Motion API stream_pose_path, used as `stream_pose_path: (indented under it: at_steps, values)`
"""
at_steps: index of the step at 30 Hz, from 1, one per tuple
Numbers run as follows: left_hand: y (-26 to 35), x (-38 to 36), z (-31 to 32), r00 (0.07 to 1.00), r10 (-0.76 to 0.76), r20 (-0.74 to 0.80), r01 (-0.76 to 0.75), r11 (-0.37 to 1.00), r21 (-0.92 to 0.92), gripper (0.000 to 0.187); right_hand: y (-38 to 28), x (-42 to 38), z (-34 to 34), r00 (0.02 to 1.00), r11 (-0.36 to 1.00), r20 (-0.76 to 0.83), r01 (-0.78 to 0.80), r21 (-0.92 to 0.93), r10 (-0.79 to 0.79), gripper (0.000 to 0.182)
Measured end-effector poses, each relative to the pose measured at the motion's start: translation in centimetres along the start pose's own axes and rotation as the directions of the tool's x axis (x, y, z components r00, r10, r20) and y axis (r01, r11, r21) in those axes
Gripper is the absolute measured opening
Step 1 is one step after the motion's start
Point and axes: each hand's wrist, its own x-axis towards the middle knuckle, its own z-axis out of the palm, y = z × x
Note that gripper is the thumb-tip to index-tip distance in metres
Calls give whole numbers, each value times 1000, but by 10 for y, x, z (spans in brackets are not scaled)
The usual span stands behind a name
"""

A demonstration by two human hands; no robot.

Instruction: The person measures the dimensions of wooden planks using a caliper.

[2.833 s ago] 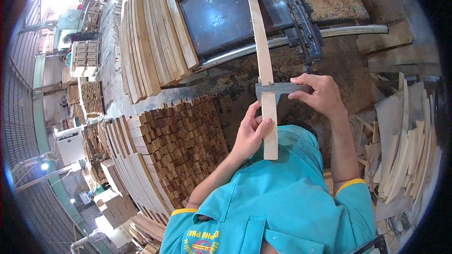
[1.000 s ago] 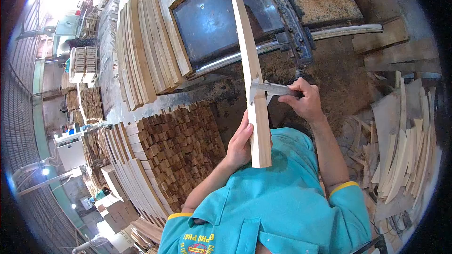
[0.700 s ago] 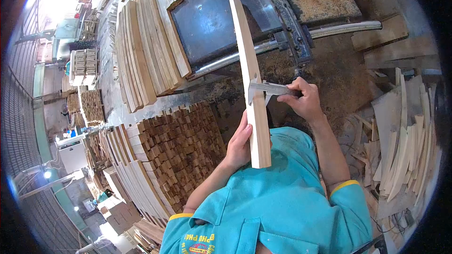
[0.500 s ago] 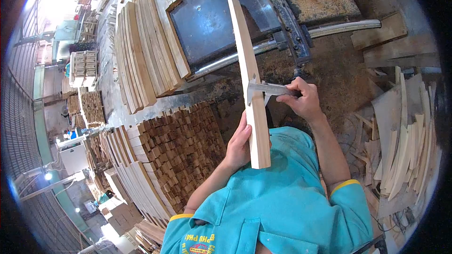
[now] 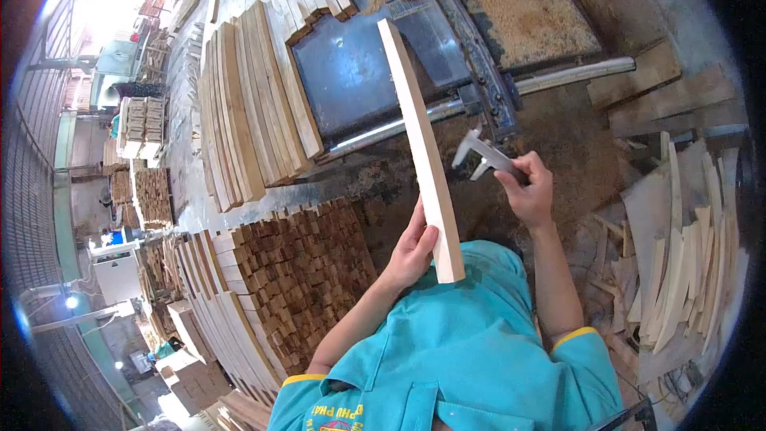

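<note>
A long, pale strip of wood [image 5: 423, 144] slants across the middle of the head view. My left hand [image 5: 413, 246] is closed round its lower part, with the thumb on the near face. On the right, my right hand [image 5: 528, 187] grips a metal caliper [image 5: 488, 156] by its body. The caliper's jaws point left toward the wood, apart from it, with a gap between them. Part of the caliper is hidden inside my right fingers.
Beyond the wood lies a dark metal machine table [image 5: 343, 72] with a rail [image 5: 574, 73] along its near edge. Several wooden boards [image 5: 247, 104] lie left of it. A large stack of wood pieces [image 5: 311, 271] stands below them. Thin offcuts [image 5: 686, 279] are heaped at right.
The caliper has come off the wood strip and moved right and slightly down with my right hand. My left hand still holds the strip, whose far end has dipped a little.
</note>
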Motion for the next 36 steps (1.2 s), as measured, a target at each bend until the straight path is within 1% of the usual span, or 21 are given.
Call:
stream_pose_path:
  at_steps: [1,3,4,5,7,8,10,11,13,15,17,18,20,23,24,26,29,32,34,35,36]
  values:
    - [-4,7,-3,1000,14,5,-14,1000,-1,76,2,-1,-7,998,999,-35,-49,24,49,36]
    - [-18,24,-15,997,32,74,-38,995,88,76,4,-4,-22,999,1000,-31,-29,9,29,37]
    - [-25,33,-20,997,56,56,-66,981,180,76,5,-6,-27,997,998,-39,-62,-13,62,38]
    - [-32,42,-23,996,71,62,-80,981,177,76,9,-9,-31,994,995,-49,-96,-36,94,38]
    - [-43,62,-29,994,97,40,-104,950,295,78,18,-16,-35,996,999,-81,-46,-24,44,40]
    - [-47,72,-34,997,61,46,-72,948,311,79,18,-18,-38,995,997,-89,-59,-46,54,41]
    - [-57,93,-41,996,72,56,-87,939,334,79,18,-25,-43,991,988,-90,-110,-107,101,43]
    - [-63,105,-43,996,68,57,-84,930,358,79,19,-28,-43,992,989,-92,-96,-111,86,43]
    - [-75,127,-48,988,132,83,-153,924,351,78,18,-32,-42,989,990,-112,-103,-92,93,43]
    - [-78,148,-52,994,0,105,-39,927,373,78,11,-33,-44,990,991,-90,-115,-71,109,43]
    - [-82,168,-48,994,30,103,-68,920,386,78,2,-35,-45,992,985,-90,-105,-135,93,42]
    - [-80,176,-44,995,20,97,-56,922,382,78,10,-39,-47,989,984,-75,-133,-122,125,42]
    - [-83,190,-37,994,22,105,-61,925,376,77,14,-43,-48,989,982,-79,-134,-134,124,42]
    - [-74,200,-15,996,12,83,-44,919,392,78,16,-47,-52,990,980,-92,-117,-161,103,42]
    - [-73,205,-12,996,-5,87,-31,913,406,79,16,-49,-53,987,980,-94,-139,-142,127,42]
    - [-75,214,-4,997,10,76,-42,903,428,79,19,-51,-56,985,980,-94,-157,-126,146,43]
    - [-73,218,3,998,37,55,-58,900,432,79,13,-50,-58,990,978,-117,-95,-187,73,40]
    - [-72,219,0,994,85,71,-107,902,419,81,9,-50,-62,987,979,-124,-121,-162,101,40]
    - [-66,215,0,998,14,59,-41,866,499,84,13,-52,-65,982,960,-100,-178,-217,160,43]
    - [-65,211,-1,998,13,56,-39,868,495,84,15,-54,-66,982,959,-95,-179,-219,161,43]
    - [-73,211,-6,988,152,40,-141,748,648,91,17,-54,-66,986,968,-99,-154,-198,137,42]
